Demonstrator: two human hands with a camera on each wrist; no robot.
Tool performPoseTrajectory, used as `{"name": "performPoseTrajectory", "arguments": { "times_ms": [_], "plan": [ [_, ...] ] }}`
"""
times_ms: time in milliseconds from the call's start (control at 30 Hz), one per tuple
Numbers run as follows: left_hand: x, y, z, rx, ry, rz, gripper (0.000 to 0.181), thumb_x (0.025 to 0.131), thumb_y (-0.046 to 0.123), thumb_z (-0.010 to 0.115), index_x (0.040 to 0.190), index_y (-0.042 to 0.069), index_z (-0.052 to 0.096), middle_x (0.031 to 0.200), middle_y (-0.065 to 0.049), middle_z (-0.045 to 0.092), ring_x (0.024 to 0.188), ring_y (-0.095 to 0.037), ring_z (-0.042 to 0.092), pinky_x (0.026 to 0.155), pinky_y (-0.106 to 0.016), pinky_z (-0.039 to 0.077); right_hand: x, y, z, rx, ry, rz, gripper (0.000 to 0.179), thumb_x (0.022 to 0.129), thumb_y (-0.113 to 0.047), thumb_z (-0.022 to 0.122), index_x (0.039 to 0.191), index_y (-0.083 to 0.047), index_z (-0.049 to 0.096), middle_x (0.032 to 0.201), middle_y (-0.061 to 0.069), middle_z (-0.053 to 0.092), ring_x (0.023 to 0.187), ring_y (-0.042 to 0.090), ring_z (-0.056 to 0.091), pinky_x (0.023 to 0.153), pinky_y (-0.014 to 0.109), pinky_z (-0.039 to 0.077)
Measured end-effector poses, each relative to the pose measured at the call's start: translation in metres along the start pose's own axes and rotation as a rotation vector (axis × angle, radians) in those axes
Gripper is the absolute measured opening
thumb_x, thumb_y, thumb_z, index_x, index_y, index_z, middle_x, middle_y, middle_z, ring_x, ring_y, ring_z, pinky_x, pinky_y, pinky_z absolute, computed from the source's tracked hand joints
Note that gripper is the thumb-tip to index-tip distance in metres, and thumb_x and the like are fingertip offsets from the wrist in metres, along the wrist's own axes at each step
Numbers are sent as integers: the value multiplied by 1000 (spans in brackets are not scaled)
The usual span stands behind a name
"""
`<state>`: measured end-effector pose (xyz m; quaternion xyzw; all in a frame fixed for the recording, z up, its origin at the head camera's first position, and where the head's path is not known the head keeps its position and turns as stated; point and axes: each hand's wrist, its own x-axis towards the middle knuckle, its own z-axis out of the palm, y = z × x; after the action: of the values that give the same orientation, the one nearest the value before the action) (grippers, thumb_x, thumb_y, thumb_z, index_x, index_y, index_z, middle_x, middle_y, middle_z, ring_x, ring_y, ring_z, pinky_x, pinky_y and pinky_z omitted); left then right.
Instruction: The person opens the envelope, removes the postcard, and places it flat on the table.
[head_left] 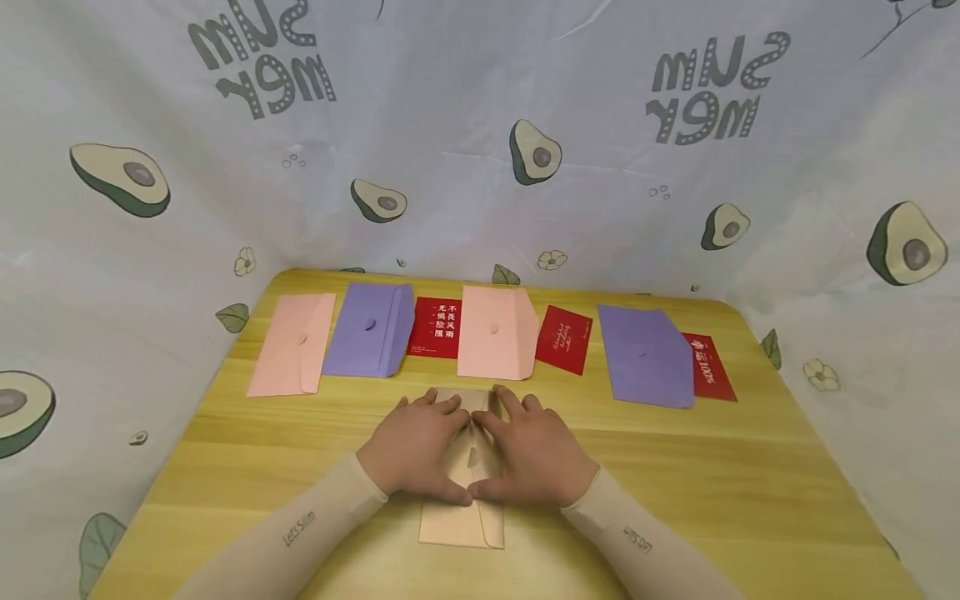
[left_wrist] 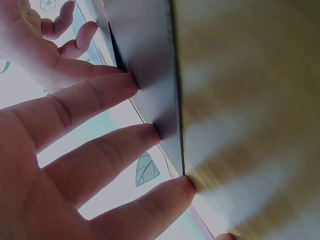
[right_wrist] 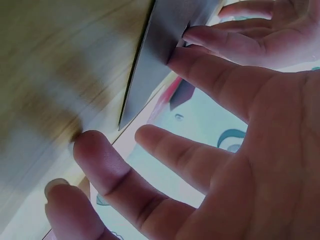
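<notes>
A pale beige envelope (head_left: 453,525) lies flat on the wooden table in the head view, its long side pointing away from me. My left hand (head_left: 416,446) rests on its left half, and my right hand (head_left: 536,450) on its right half. The two thumbs meet over the lower part, and the index fingertips come together higher up, with a small tab showing between them. In both wrist views the fingers are mostly straight, with some tips touching the envelope (left_wrist: 157,75), which looks grey there. The hands cover its sides.
Along the table's (head_left: 675,500) far side lie a pink envelope (head_left: 281,350), a purple envelope (head_left: 360,333), a red card (head_left: 435,329), another pink envelope (head_left: 487,350), a second red card (head_left: 566,340), a purple envelope (head_left: 645,358) and a red card (head_left: 712,371). Avocado-print cloth (head_left: 450,100) hangs behind.
</notes>
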<state>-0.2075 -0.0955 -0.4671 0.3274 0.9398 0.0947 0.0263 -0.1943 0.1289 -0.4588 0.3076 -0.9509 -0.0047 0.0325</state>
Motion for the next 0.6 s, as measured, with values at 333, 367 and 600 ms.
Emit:
{"name": "performPoseTrajectory", "arguments": {
  "times_ms": [333, 367, 600],
  "plan": [
    [0, 0, 2, 7, 9, 13, 95, 60, 82, 82, 130, 20, 69, 151, -13, 58, 134, -53, 54, 95, -76, 46, -2, -4, 0, -7, -13, 34, 96, 71, -87, 67, 144, -25, 64, 148, 16, 54, 105, 35, 58, 64, 41, 53],
    [0, 0, 2, 8, 9, 14, 94, 60, 82, 81, 130, 20, 69, 151, -13, 58, 134, -53, 54, 95, -76, 46, -2, -5, 0, -6, -11, 38, 96, 71, -86, 67, 144, -24, 64, 148, 16, 54, 105, 34, 57, 63, 40, 53],
    [1, 2, 0, -3, 12, 17, 92, 60, 81, 82, 125, 18, 71, 149, -14, 59, 132, -55, 55, 92, -77, 47, -3, -6, 0, 9, -16, 52, 97, 70, -83, 68, 144, -21, 62, 149, 14, 52, 105, 33, 55, 64, 40, 52]
  ]
}}
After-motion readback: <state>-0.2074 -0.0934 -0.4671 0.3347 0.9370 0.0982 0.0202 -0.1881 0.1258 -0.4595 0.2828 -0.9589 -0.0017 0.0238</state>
